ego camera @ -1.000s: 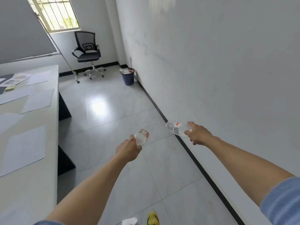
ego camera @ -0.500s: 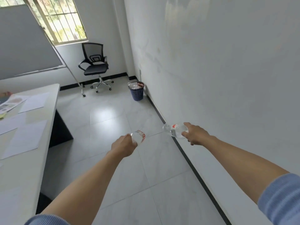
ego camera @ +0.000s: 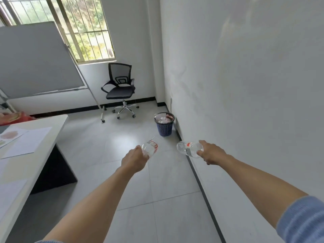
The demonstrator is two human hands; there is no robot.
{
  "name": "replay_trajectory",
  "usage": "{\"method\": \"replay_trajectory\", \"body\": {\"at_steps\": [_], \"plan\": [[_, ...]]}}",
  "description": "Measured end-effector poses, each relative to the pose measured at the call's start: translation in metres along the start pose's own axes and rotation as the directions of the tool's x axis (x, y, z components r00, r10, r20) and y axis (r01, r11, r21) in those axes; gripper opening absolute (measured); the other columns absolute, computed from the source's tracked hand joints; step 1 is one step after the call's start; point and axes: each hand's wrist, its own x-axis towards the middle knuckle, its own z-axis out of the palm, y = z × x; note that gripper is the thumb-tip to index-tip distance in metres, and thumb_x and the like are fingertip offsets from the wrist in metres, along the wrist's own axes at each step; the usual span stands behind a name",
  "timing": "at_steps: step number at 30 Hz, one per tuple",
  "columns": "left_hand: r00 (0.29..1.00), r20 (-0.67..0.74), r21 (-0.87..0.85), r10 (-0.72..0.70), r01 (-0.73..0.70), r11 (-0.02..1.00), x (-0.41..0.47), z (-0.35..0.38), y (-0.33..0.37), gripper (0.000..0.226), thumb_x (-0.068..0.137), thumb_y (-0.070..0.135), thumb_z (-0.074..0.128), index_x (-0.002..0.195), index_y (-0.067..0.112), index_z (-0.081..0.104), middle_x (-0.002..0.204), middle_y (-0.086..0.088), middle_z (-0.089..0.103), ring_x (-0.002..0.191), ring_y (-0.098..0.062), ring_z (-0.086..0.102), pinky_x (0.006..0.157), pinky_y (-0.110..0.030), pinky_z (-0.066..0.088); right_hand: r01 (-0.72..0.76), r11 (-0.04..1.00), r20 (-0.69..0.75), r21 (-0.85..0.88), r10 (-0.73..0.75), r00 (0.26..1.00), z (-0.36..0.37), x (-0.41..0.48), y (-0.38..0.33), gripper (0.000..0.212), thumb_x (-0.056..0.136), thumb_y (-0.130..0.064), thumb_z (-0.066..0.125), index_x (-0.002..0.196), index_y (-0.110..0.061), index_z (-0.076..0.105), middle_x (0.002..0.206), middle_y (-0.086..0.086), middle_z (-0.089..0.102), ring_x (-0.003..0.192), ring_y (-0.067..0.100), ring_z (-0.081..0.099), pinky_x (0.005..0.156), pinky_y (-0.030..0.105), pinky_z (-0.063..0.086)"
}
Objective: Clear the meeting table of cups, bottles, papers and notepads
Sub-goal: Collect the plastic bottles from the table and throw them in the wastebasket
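Left hand (ego camera: 134, 159) grips clear red-banded plastic bottle (ego camera: 150, 148); right hand (ego camera: 211, 152) grips clear white-labelled plastic bottle (ego camera: 188, 148). Blue plastic wastebasket (ego camera: 164, 129), frame centre, now nearer: disposal likely next.

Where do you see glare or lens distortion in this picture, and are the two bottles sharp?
Head view: daylight from the window leaves a soft bright patch on the floor tiles; head view: the wide lens slants the window bars and stretches both forearms toward the bottom corners; head view: the left bottle and right bottle look slightly soft, labels unreadable.
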Motion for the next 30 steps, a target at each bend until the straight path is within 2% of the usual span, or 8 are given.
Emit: {"method": "replay_trajectory", "body": {"at_steps": [5, 9, 12, 18, 23, 27, 30], "plan": [[0.998, -0.037, -0.033, -0.043, 0.042, 0.999, 0.13, -0.033, 0.013, 0.039, 0.095, 0.03, 0.044, 0.129, 0.01, 0.038, 0.116, -0.013, 0.06, 0.097, -0.033, 0.055, 0.074, -0.036, 0.041, 0.069, 0.994, 0.042, -0.083, -0.065, 0.997, -0.043, 0.145, -0.044, 0.056, 0.096, -0.04, 0.041, 0.147, -0.022, 0.028, 0.122, 0.01, 0.062, 0.089, 0.026, 0.067, 0.084, 0.036, 0.05], [0.993, -0.068, -0.081, -0.097, 0.091, 0.993, 0.246, -0.041, 0.008, 0.038, 0.095, 0.03, 0.044, 0.126, 0.01, 0.037, 0.108, -0.012, 0.059, 0.088, -0.032, 0.052, 0.071, -0.035, 0.04, 0.133, 0.986, 0.069, -0.101, -0.127, 0.99, -0.052, 0.261, -0.081, 0.059, 0.097, -0.041, 0.041, 0.151, -0.024, 0.024, 0.132, 0.011, 0.058, 0.104, 0.029, 0.065, 0.085, 0.035, 0.045], [0.993, -0.056, -0.1, -0.107, 0.101, 0.99, 0.334, -0.04, 0.005, 0.037, 0.095, 0.032, 0.044, 0.122, 0.009, 0.036, 0.106, -0.013, 0.06, 0.091, -0.034, 0.055, 0.072, -0.036, 0.041, 0.137, 0.985, 0.084, -0.108, -0.129, 0.988, -0.051, 0.345, -0.101, 0.059, 0.097, -0.04, 0.041, 0.151, -0.025, 0.024, 0.133, 0.011, 0.058, 0.105, 0.03, 0.065, 0.081, 0.033, 0.042], [0.99, 0.028, -0.27, -0.14, 0.143, 0.952, 0.533, -0.051, 0.011, 0.023, 0.089, 0.021, 0.05, 0.104, 0.012, 0.035, 0.092, -0.009, 0.056, 0.088, -0.037, 0.064, 0.078, -0.045, 0.054, 0.013, 0.999, 0.151, -0.043, -0.006, 0.988, -0.049, 0.522, -0.129, 0.052, 0.096, -0.034, 0.043, 0.145, -0.022, 0.031, 0.121, 0.01, 0.063, 0.091, 0.027, 0.066, 0.079, 0.033, 0.047], [0.981, 0.126, -0.373, -0.15, 0.187, 0.909, 0.691, -0.061, 0.04, 0.028, 0.084, 0.028, 0.056, 0.102, 0.016, 0.039, 0.095, -0.012, 0.061, 0.086, -0.038, 0.068, 0.078, -0.049, 0.058, -0.088, 0.995, 0.183, 0.047, 0.078, 0.98, -0.075, 0.644, -0.14, 0.054, 0.096, -0.039, 0.041, 0.147, -0.024, 0.031, 0.123, 0.009, 0.064, 0.098, 0.028, 0.067, 0.086, 0.036, 0.053], [0.969, 0.199, -0.436, -0.148, 0.222, 0.872, 0.803, -0.05, 0.074, 0.03, 0.089, 0.036, 0.057, 0.102, 0.014, 0.041, 0.092, -0.013, 0.063, 0.067, -0.031, 0.061, 0.062, -0.04, 0.055, -0.144, 0.984, 0.185, 0.103, 0.124, 0.975, -0.09, 0.754, -0.134, 0.044, 0.098, -0.038, 0.04, 0.141, -0.027, 0.04, 0.109, 0.008, 0.067, 0.083, 0.026, 0.069, 0.079, 0.037, 0.057], [0.958, 0.248, -0.442, -0.147, 0.246, 0.863, 0.889, -0.031, 0.093, 0.025, 0.09, 0.031, 0.056, 0.099, 0.013, 0.041, 0.089, -0.013, 0.061, 0.065, -0.028, 0.056, 0.054, -0.032, 0.048, -0.158, 0.981, 0.203, 0.115, 0.133, 0.97, -0.09, 0.838, -0.132, 0.036, 0.099, -0.028, 0.036, 0.131, -0.021, 0.052, 0.1, 0.008, 0.069, 0.08, 0.026, 0.071, 0.079, 0.037, 0.055]]}}
